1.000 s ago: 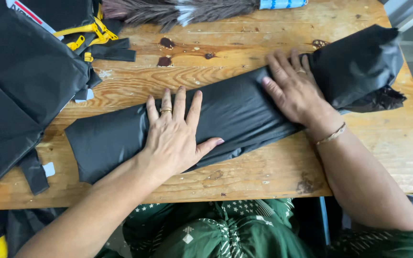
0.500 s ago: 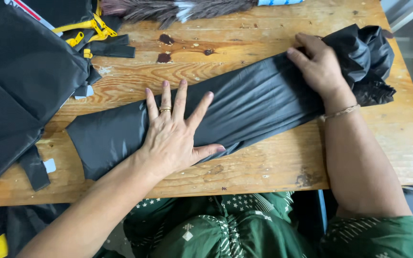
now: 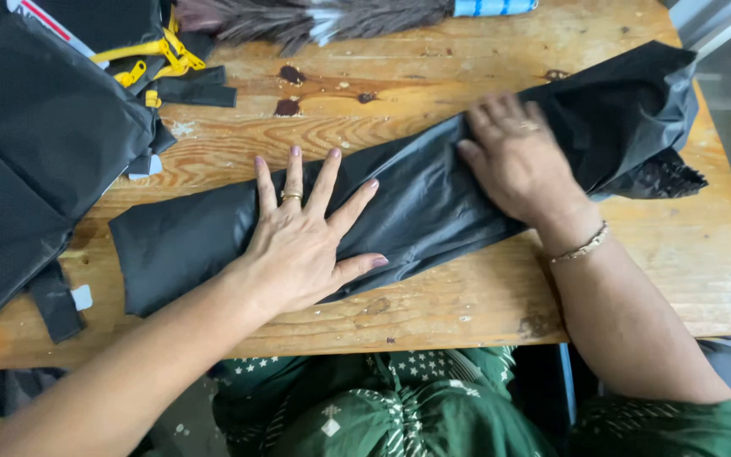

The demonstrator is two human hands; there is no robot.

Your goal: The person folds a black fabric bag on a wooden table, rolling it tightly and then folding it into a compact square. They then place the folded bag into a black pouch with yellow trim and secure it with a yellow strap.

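Black fabric roll [image 3: 213, 245] on wooden table [image 3: 467, 296], left hand [image 3: 306, 241] still flat and spread, right hand [image 3: 518, 161] slid back leftward, palm pressing

A long black fabric roll [image 3: 416, 195] is lying slantwise across the wooden desk [image 3: 484, 296]. The left hand [image 3: 306, 245] is pressing flat at centre frame, fingers spread. The right hand [image 3: 522, 161] is resting palm-down nearer the bunched upper-right end.
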